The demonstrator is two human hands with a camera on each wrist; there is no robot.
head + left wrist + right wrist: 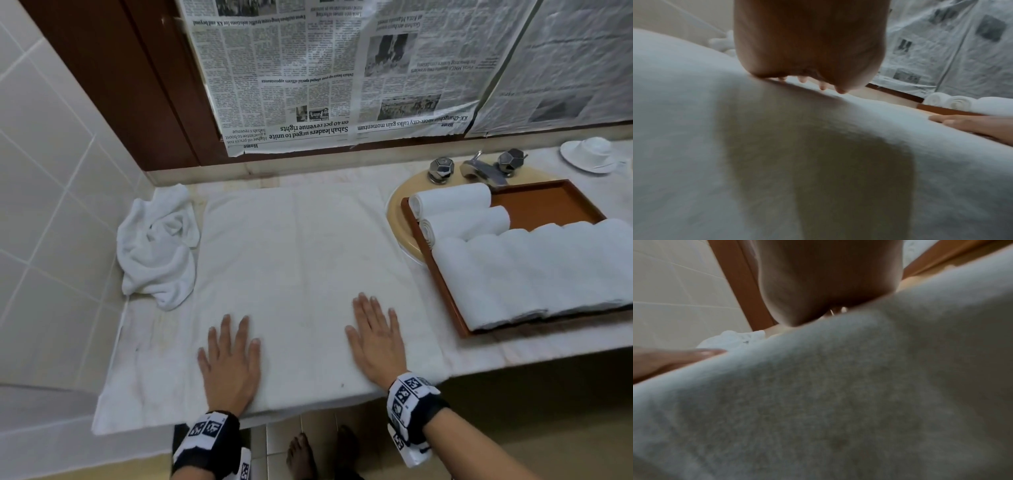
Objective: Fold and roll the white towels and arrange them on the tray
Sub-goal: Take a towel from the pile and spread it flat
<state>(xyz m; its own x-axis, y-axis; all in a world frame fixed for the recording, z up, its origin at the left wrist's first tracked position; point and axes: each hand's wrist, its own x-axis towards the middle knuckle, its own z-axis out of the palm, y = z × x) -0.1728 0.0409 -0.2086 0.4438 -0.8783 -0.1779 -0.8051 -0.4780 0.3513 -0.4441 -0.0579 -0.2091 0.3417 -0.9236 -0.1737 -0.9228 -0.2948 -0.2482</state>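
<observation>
Both hands lie nearest, at the front edge of the tabletop (513,349): the left hand (230,363) and the right hand (375,337) press palm-down on the flat towel (301,260), well apart from each other. Each grip is fully open, fingers straight and slightly spread, holding nothing and only bearing on the cloth. The wrist views agree: the heel of each palm sits on the fabric with the fingertips just showing beyond it. This reads as smoothing, likely to flatten the towel and pin its near hem at the edge before a fold begins.

That towel is spread across the middle of the tabletop, reaching nearly to the back edge, with its front hem hanging a little over the front edge. At the left end, toward the back left corner, a crumpled towel (156,246) waits in a heap, probably the next to be done. On the right, the brown tray (555,200) rests over the basin (399,202), within easy reach of the right hand. It carries two rolled towels (455,212) along its left side and a row of further rolls (534,274) along its front, with bare tray floor left at the back
</observation>
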